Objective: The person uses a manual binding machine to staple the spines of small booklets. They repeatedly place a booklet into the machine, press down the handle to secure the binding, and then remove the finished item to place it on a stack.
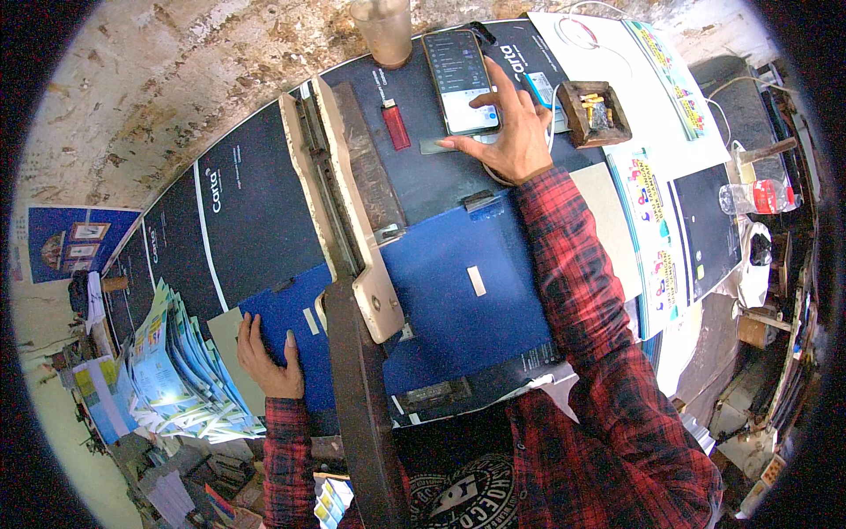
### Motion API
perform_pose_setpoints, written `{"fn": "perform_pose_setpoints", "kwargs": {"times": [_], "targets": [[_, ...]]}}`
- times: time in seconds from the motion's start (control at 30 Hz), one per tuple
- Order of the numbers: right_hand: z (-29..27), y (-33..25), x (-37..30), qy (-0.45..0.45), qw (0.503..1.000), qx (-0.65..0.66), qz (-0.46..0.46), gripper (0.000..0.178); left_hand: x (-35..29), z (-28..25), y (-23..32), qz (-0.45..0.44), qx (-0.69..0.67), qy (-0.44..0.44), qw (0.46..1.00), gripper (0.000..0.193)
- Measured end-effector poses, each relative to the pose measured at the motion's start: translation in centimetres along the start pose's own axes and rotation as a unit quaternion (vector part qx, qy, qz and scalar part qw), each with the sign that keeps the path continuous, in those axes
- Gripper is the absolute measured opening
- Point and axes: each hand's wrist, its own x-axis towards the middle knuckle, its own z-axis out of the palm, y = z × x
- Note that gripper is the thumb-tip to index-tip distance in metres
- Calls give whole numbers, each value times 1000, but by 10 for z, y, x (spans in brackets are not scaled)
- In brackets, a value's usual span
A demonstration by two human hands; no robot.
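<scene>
My right hand (518, 132) is over the lower part of a smartphone (458, 75) with a lit screen. Its fingers are apart and bent, with a fingertip at the screen and the thumb stretched left; it grips nothing. Flat on the left end of a dark blue sheet (493, 304) rests my left hand (271, 363), fingers spread, beside a greyish board (231, 344). Across the blue sheet lies a long cream metal bar tool (344, 212) with a dark lever arm (359, 397) reaching toward me. Small pale strips (477, 280) sit on the blue sheet.
A red lighter (396, 126) and a cloudy cup (384, 35) are near the phone. Right of my hand stands a wooden ashtray (597, 132) with cigarette butts. Printed booklets (648, 238) and a plastic bottle (758, 197) are farther right. Fanned printed sheets (176, 370) pile up at left.
</scene>
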Motion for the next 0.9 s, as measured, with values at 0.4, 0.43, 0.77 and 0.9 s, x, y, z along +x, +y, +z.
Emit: {"fn": "perform_pose_setpoints", "kwargs": {"times": [0.4,0.43,0.77,0.9], "targets": [[0,-1,0,-2,1000,6,1,124,0,-1,1,3,1,0,1000,58],[0,-1,0,-2,1000,6,1,124,0,-1,1,3,2,0,1000,59],[1,0,0,-6,1000,7,4,125,-1,0,-1,0,2,0,1000,59],[1,1,1,-8,1000,2,6,126,0,0,1,-3,2,-1,1000,59]]}}
